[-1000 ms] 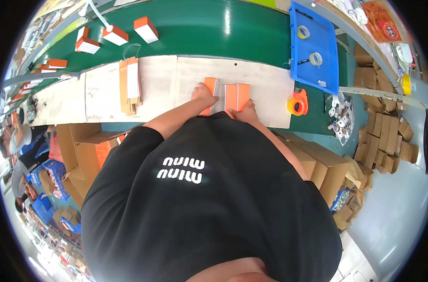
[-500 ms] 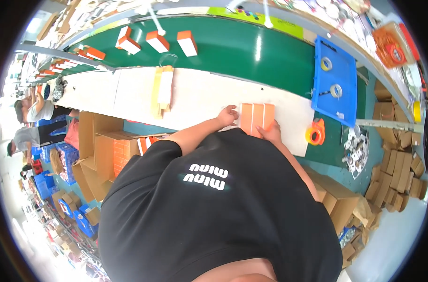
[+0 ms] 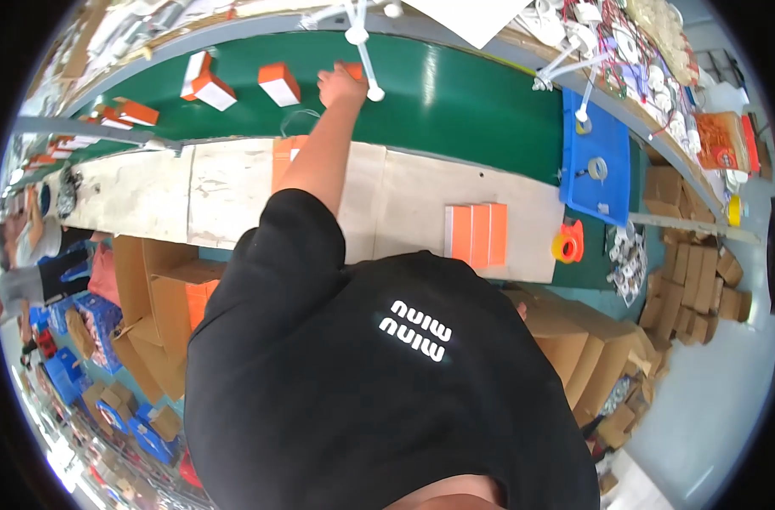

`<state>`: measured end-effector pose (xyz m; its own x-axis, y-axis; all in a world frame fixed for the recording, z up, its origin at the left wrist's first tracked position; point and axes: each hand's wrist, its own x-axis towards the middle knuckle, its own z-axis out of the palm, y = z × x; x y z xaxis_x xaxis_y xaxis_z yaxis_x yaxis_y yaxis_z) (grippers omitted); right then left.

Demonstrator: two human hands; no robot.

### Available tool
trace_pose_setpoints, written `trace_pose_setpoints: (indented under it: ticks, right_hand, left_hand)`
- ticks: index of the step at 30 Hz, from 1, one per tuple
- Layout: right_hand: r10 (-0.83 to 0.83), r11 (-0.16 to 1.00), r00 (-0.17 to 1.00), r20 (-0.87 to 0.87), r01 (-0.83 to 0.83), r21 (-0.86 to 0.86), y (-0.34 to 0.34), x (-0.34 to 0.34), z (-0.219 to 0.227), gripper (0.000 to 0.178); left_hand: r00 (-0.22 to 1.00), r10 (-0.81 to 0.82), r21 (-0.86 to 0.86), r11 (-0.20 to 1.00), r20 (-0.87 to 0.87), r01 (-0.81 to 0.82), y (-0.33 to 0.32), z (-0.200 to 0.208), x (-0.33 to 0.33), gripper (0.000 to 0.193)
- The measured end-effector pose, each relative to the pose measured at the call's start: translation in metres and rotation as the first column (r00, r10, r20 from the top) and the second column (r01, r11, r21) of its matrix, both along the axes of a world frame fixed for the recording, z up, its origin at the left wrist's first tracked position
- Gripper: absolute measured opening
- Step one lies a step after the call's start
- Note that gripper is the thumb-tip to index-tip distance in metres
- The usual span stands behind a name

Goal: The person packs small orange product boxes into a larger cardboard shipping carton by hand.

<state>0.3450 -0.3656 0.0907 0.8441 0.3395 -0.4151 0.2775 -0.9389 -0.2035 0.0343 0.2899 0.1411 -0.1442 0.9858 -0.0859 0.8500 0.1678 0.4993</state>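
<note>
My left hand (image 3: 340,87) reaches over the green conveyor belt (image 3: 455,102), its fingers closed round a small orange and white box (image 3: 353,70). Two similar cartons, a single orange and white box (image 3: 278,84) and a leaning pair (image 3: 209,82), stand to its left. Under my left forearm lies another orange piece (image 3: 283,157), partly covered. A row of orange boxes (image 3: 476,235) with a white end sits on the pale worktable (image 3: 387,212) in front of me. Only a bit of my right hand (image 3: 522,311) shows beside my shirt, below the table edge; its fingers are hidden.
An orange tape dispenser (image 3: 567,242) stands at the table's right end, near a blue tray (image 3: 596,157) with tape rolls. Open cardboard cartons flank me, one at left (image 3: 153,297), one at right (image 3: 566,348). White rods (image 3: 363,55) hang over the belt. Other people work far left.
My left hand has left the row of orange boxes and stretched forward-left to a box on the belt. My right hand has let go of the row and dropped back beside my body.
</note>
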Motion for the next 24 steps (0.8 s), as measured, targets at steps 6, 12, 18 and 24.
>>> trace_pose_setpoints:
  ticks: [6, 12, 18, 24]
  right_hand:
    - [-0.105, 0.994, 0.994, 0.008, 0.105, -0.024, -0.009, -0.045, 0.035, 0.086]
    - [-0.158, 0.987, 0.987, -0.043, 0.159, 0.026, 0.033, -0.092, 0.028, 0.086]
    - [-0.137, 0.986, 0.985, -0.104, 0.146, 0.078, 0.026, -0.100, -0.006, 0.085]
    - [-0.148, 0.962, 0.989, -0.008, 0.145, 0.231, 0.014, -0.091, -0.031, 0.075]
  left_hand:
    - [0.722, -0.628, 0.072, 0.767, 0.292, 0.638, -0.075, -0.010, 0.007, 0.059]
    - [0.386, -0.448, -0.236, 0.354, 0.806, 0.905, -0.189, -0.089, 0.037, 0.068]
    - [0.472, -0.278, -0.321, 0.450, 0.837, 0.834, -0.261, -0.148, 0.073, 0.037]
    - [0.511, 0.023, -0.407, 0.634, 0.859, 0.657, -0.288, -0.149, 0.096, 0.031]
